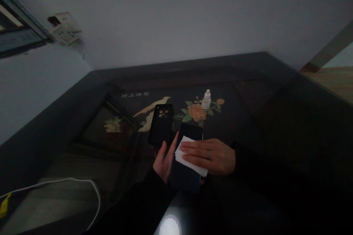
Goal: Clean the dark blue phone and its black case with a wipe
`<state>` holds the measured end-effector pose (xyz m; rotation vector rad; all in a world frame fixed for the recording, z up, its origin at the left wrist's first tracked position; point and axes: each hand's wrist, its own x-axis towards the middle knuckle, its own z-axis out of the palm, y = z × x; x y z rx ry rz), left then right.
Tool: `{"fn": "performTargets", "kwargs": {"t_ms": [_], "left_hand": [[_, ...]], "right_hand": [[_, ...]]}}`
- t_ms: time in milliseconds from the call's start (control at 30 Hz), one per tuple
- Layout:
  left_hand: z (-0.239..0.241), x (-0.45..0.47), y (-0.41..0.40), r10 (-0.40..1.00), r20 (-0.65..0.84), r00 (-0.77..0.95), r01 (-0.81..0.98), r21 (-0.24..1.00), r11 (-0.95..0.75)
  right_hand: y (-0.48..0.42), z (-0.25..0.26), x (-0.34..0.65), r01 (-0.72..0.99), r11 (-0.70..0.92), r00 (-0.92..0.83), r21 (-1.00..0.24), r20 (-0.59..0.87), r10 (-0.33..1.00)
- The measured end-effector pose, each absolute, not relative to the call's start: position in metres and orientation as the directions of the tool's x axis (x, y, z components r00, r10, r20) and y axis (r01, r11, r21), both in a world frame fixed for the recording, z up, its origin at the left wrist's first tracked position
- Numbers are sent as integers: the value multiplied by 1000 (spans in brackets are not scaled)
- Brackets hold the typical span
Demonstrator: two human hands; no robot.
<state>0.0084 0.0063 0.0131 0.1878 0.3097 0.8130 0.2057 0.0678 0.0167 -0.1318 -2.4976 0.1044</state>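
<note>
Dark lacquered table (pixel 275 117) with flower inlay filled frame centre, pale wall behind, sockets (pixel 64 27) upper left. Left hand (pixel 165 159) gripped phone (pixel 186 154) lower centre; right hand (pixel 211 156) pressed flat on white wipe (pixel 187 158) on its screen. Black case (pixel 161 123), small bottle (pixel 206 100) just above; white cable (pixel 82 183) lower left.

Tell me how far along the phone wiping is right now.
Done: the black case is off and lies on the table beside the phone. In hand: the left hand steadies the phone while the right hand presses a white wipe flat on its screen. Left: the lower screen is not yet covered by the wipe, and the case is not back on. The small bottle stands capped beyond.
</note>
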Motion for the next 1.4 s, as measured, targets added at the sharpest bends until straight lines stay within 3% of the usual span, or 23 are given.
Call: {"fn": "performTargets", "kwargs": {"t_ms": [133, 200, 267, 367, 433, 500, 600, 667, 733, 867, 933, 1033, 1100, 1167, 1267, 1300, 1333, 1400], "left_hand": [[14, 8, 7, 703, -209, 680, -634, 315, 707], [15, 8, 8, 695, -211, 687, -623, 320, 714], [16, 9, 9, 706, -247, 664, -631, 321, 706], [15, 9, 10, 770, -334, 544, -673, 374, 638], [14, 10, 9, 797, -351, 492, -689, 403, 603], [14, 10, 9, 796, -322, 512, -702, 378, 604], [15, 9, 9, 736, -259, 625, -668, 311, 676], [16, 9, 8, 688, -247, 682, -625, 289, 725], [15, 8, 8, 702, -264, 662, -638, 293, 712], [11, 5, 7, 730, -364, 579, -647, 340, 683], [12, 7, 7, 749, -388, 537, -671, 341, 658], [19, 12, 8, 738, -366, 567, -674, 309, 671], [23, 14, 8, 700, -352, 621, -641, 285, 712], [22, 13, 7, 711, -363, 602, -674, 247, 696], [14, 7, 5, 721, -346, 600, -700, 210, 683], [12, 6, 5, 720, -337, 606, -690, 227, 687], [10, 5, 5, 723, -335, 604, -681, 254, 687], [10, 4, 5, 747, -369, 553, -688, 304, 659]], "right_hand": [[92, 15, 220, 310, 931, -689, -191, 630, 358], [96, 16, 223, 344, 919, -676, -194, 629, 385], [86, 18, 217, 239, 958, -740, -156, 610, 284], [58, 21, 200, -20, 998, -828, -57, 560, 15], [49, 21, 194, -108, 994, -831, -25, 551, -76], [56, 20, 197, -44, 996, -820, -72, 572, 5], [79, 17, 210, 253, 947, -730, -197, 604, 320], [86, 17, 213, 348, 913, -684, -210, 609, 401], [78, 17, 208, 256, 957, -749, -138, 598, 287], [50, 19, 191, -124, 990, -821, 71, 553, -142], [51, 19, 191, -87, 995, -827, 56, 553, -104], [70, 18, 201, 211, 975, -790, -69, 575, 212], [76, 18, 203, 298, 949, -753, -103, 585, 300], [68, 19, 198, 188, 979, -796, -73, 573, 196], [45, 20, 185, -123, 992, -835, 14, 540, -111], [40, 20, 182, -169, 985, -826, 30, 541, -158], [38, 19, 181, -180, 983, -822, 34, 544, -169], [42, 18, 184, -84, 996, -825, -7, 562, -65]]}}
